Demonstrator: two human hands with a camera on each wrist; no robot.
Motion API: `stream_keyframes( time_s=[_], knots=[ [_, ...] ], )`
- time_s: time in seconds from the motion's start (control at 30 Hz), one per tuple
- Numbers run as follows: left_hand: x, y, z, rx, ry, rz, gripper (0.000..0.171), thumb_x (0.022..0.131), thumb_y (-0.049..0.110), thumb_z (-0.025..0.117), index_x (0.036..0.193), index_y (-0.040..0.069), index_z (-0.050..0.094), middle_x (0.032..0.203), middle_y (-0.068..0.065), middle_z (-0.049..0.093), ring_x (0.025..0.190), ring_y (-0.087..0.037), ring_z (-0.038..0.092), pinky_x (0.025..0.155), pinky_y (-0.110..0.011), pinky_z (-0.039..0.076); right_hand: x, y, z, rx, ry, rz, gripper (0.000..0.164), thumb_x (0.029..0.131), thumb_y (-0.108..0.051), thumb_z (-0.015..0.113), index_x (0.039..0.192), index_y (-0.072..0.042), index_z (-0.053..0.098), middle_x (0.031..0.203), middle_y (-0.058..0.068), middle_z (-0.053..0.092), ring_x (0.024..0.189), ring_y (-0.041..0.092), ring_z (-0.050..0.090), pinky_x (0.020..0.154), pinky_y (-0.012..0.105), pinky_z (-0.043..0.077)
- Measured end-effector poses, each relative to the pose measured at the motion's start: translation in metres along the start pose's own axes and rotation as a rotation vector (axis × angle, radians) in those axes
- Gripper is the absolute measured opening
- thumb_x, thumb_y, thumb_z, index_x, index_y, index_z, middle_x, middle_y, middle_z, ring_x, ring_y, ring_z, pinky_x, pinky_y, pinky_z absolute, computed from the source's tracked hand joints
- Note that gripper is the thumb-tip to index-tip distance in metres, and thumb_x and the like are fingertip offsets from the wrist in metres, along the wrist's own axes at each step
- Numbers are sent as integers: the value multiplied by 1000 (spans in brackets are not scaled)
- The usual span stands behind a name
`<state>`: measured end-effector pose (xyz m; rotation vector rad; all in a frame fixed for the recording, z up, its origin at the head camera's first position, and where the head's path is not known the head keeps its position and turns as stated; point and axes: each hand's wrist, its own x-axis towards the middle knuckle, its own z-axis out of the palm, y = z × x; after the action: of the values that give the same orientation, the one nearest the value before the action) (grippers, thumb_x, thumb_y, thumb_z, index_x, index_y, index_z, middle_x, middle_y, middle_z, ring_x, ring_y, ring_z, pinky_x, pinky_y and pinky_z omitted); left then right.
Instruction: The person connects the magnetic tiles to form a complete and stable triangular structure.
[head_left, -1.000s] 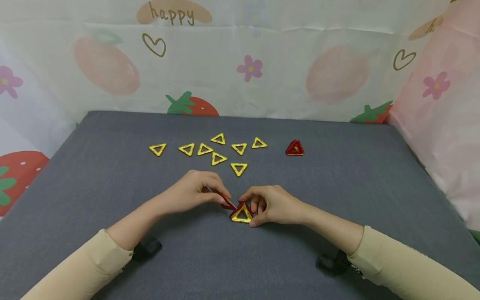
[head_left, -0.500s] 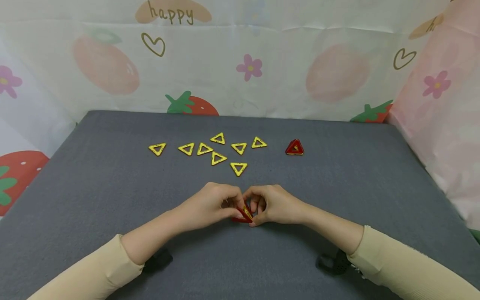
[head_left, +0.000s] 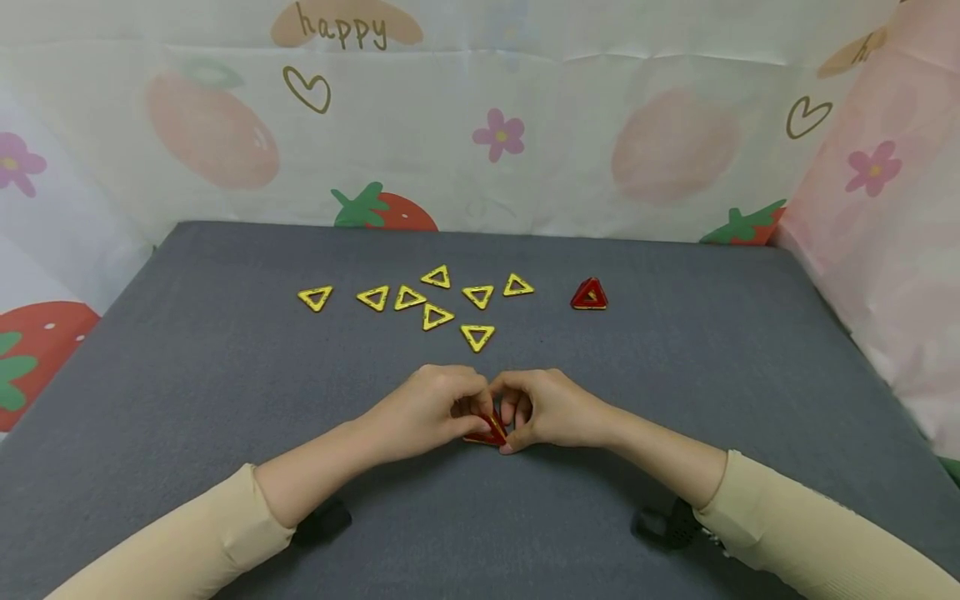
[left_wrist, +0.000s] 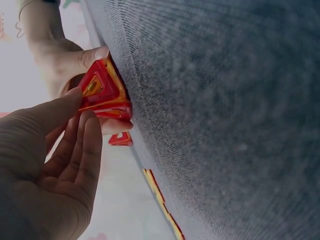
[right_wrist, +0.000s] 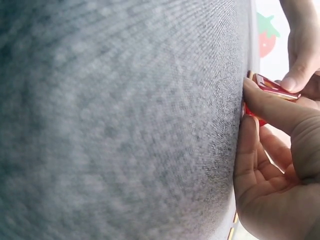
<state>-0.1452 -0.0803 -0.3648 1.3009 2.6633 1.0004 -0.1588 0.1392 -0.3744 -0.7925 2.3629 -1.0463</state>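
A small pyramid of red and yellow magnetic triangle tiles (head_left: 491, 433) sits on the grey cloth near the front middle, partly covered by fingers. My left hand (head_left: 429, 412) pinches a red-faced tile (left_wrist: 100, 85) at its side between thumb and fingers, and this tile leans against the others. From the opposite side, my right hand (head_left: 555, 410) grips the pyramid's lower edge, its thumb by the near corner. In the right wrist view the tiles (right_wrist: 275, 89) show between both hands' thumbs. The pyramid's far side is hidden.
Several loose yellow triangle tiles (head_left: 477, 337) lie flat behind the hands, toward the back of the grey table (head_left: 225, 350). A second red pyramid (head_left: 590, 295) stands at the back right. A printed curtain (head_left: 555, 83) hangs behind the table.
My left hand has moved right and brought its red tile against the open-looking near side of the pyramid, then tilted it inward. The right hand has stayed nearly still.
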Motion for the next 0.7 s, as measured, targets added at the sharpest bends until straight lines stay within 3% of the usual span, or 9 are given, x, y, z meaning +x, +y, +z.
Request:
stream_keyframes(
  time_s=[0.37,0.5,0.7],
  knots=[
    [1,3,2,-7,15,-27,14,84,4,76,86,14,67,82,2,65,73,-6,61,65,-14,51,-1,0,2,-15,11,-9,42,74,-27,87,109,-21,64,83,-3,64,71,9,60,62,22,50],
    [1,2,0,-77,4,-106,15,83,9,78,90,13,66,82,1,67,72,-3,60,64,-16,52,-1,0,3,-24,19,-6,39,77,-31,84,110,-21,65,81,-4,64,67,9,58,60,21,48],
    [0,-6,-4,-201,-52,-281,17,81,20,81,90,13,69,80,1,71,67,-1,62,60,-19,52,-2,-1,3,-10,29,10,45,80,-32,82,118,-19,61,84,-3,66,67,9,62,63,23,51]
  ],
)
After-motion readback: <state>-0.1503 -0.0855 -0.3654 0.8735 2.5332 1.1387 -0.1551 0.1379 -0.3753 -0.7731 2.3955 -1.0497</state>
